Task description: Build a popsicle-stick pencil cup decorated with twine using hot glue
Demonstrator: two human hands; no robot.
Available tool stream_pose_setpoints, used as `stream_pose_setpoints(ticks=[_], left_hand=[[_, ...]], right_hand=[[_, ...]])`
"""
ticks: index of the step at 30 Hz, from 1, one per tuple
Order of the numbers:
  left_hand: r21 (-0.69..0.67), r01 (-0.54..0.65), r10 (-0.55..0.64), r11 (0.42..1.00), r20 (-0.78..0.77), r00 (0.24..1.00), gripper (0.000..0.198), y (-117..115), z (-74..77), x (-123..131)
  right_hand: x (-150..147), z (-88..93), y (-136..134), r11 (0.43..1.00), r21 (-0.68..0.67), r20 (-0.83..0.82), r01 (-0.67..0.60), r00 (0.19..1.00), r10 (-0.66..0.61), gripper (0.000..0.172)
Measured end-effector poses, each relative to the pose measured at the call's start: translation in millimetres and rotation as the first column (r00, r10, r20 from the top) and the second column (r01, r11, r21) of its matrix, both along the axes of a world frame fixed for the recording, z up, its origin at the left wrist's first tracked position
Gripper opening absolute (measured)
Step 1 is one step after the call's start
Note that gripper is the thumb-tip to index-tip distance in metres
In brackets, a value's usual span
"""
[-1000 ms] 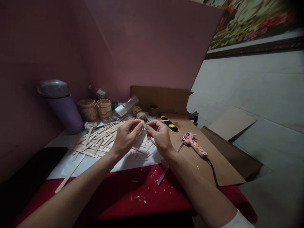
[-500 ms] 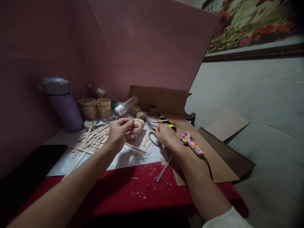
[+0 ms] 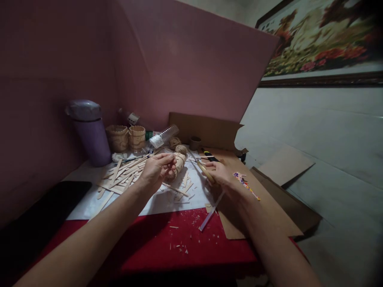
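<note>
My right hand (image 3: pixel 220 173) grips the scissors (image 3: pixel 206 173) by their yellowish handles, lifted off the table, blades pointing away and to the left. My left hand (image 3: pixel 158 168) is closed in a pinch over the pile of craft sticks (image 3: pixel 125 175); what sits between its fingertips, if anything, is too small to make out. Just beyond its fingers lies a small piece covered in wooden sticks (image 3: pixel 178 163), partly hidden. Short stick offcuts (image 3: pixel 185 187) are scattered between my hands. A clear glue stick (image 3: pixel 209 215) lies below my right wrist.
A patterned glue gun (image 3: pixel 247 185) rests on cardboard (image 3: pixel 269 215) at the right. Behind stand a purple bottle (image 3: pixel 92 137), two stick-covered cups (image 3: pixel 137 138), a plastic bottle (image 3: pixel 163 136), twine balls (image 3: pixel 181 149) and a small brown pot (image 3: pixel 195 142). A black-and-yellow tool (image 3: pixel 210 154) lies beyond my right hand.
My right hand has picked the scissors up from the table and turned them up. The left hand keeps its pinch. The whole view has shifted slightly.
</note>
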State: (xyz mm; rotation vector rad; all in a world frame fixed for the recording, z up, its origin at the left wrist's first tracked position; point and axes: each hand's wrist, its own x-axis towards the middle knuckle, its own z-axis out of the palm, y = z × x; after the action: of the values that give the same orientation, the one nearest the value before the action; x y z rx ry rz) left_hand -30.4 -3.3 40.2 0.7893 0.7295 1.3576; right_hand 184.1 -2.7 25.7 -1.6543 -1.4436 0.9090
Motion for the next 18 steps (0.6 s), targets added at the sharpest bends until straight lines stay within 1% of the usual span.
stream_pose_setpoints(ticks=[1, 2, 3, 5, 8, 11, 13, 16, 18], left_hand=[[-0.005, -0.008, 0.008, 1.0, -0.002, 1.0, 0.011, -0.5, 0.9, -0.6], [-0.008, -0.018, 0.017, 1.0, -0.006, 1.0, 0.009, -1.0, 1.9, -1.1], [-0.01, -0.025, 0.025, 1.0, -0.013, 1.0, 0.008, -1.6, 2.9, -1.5], [-0.014, -0.036, 0.036, 0.999, -0.034, 0.999, 0.007, -2.7, 5.2, -2.3], [-0.012, -0.066, 0.066, 0.998, -0.043, 0.997, 0.007, -3.0, 9.2, -4.9], [-0.004, -0.118, 0.118, 0.993, -0.021, 0.993, 0.005, -1.0, 12.4, -9.5], [0.006, -0.138, 0.138, 0.99, 0.005, 0.99, 0.004, 0.9, 13.4, -12.6], [0.044, -0.15, 0.147, 0.988, 0.056, 0.988, 0.003, 3.4, 13.4, -15.6], [0.066, -0.149, 0.144, 0.987, 0.081, 0.986, 0.002, 4.0, 12.8, -16.0]], right_hand=[[-0.5, 1.6, -7.2, 0.999, -0.015, -0.169, -0.039, 0.985, 0.036, 0.035], [-2.1, 3.5, -14.2, 0.995, -0.019, -0.304, -0.1, 0.948, 0.09, 0.043], [-4.8, 5.8, -20.7, 0.988, -0.028, -0.392, -0.149, 0.911, 0.127, 0.046], [-13.1, 10.8, -30.7, 0.966, -0.05, -0.459, -0.254, 0.865, 0.204, 0.047], [-28.9, 15.6, -38.4, 0.932, 0.0, -0.419, -0.363, 0.846, 0.33, 0.048], [-39.2, 13.5, -41.0, 0.9, -0.006, -0.364, -0.436, 0.839, 0.404, 0.05], [-40.2, 8.9, -41.9, 0.885, 0.01, -0.351, -0.465, 0.827, 0.439, 0.052], [-37.3, 1.9, -41.9, 0.858, 0.081, -0.318, -0.507, 0.803, 0.505, 0.059], [-37.0, -0.2, -41.3, 0.844, 0.078, -0.299, -0.53, 0.796, 0.527, 0.064]])
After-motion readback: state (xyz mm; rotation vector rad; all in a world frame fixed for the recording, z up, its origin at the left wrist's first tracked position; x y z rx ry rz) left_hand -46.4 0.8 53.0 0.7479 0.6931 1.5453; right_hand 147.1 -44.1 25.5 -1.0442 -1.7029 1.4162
